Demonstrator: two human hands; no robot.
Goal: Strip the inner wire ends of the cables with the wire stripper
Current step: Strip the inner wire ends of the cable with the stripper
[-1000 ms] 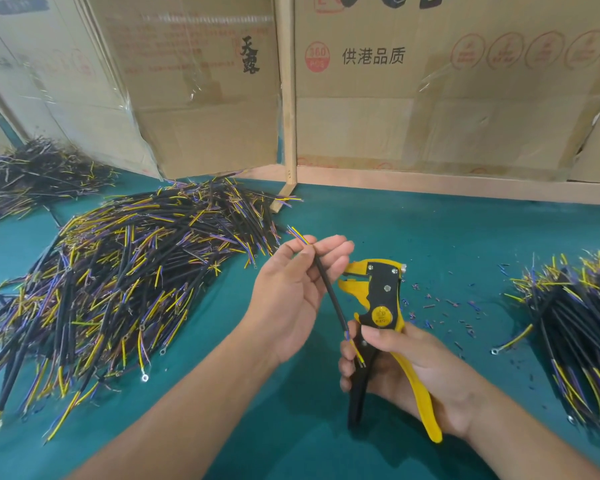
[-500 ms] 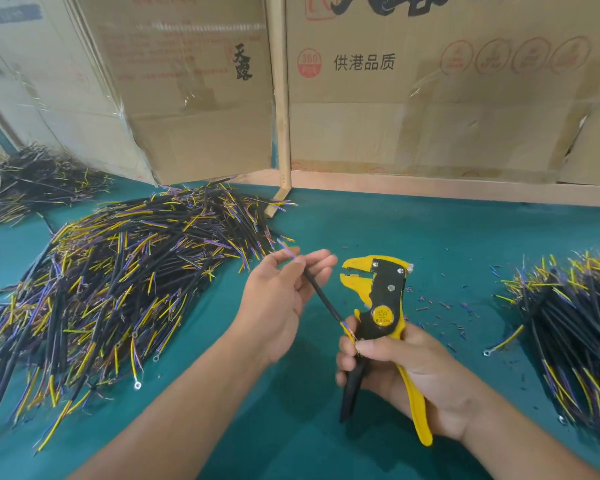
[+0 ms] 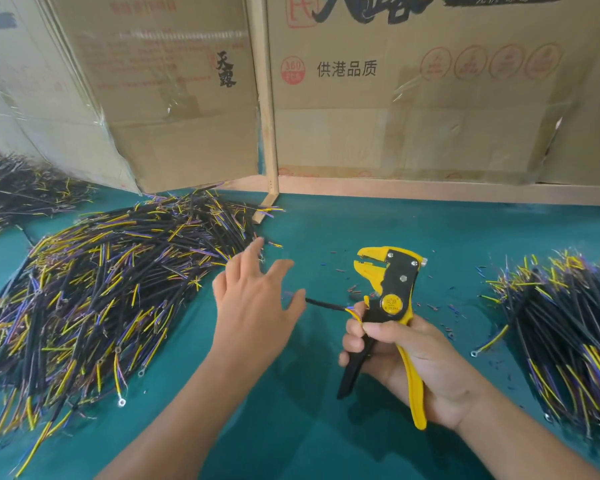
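My right hand (image 3: 416, 358) grips the handles of the yellow and black wire stripper (image 3: 397, 282), jaws up and apart. Its thumb and forefinger also pinch one end of a short black cable (image 3: 326, 304), where yellow, blue and orange inner wires show. The cable sticks out to the left, level above the green table (image 3: 326, 230). My left hand (image 3: 253, 299) hovers with fingers spread just left of the cable; its thumb is close to the cable's free end and its fingertips reach toward a big pile of black cables (image 3: 101, 289).
A second cable pile (image 3: 568, 323) lies at the right and a third (image 3: 21, 188) at the far left. Small bits of stripped insulation (image 3: 447, 306) dot the table around the stripper. Cardboard boxes (image 3: 413, 116) and a wooden post (image 3: 267, 133) close off the back.
My left hand let go of the cable, opened and moved left toward the big pile. The cable swung down to level and is now held only by my right hand.
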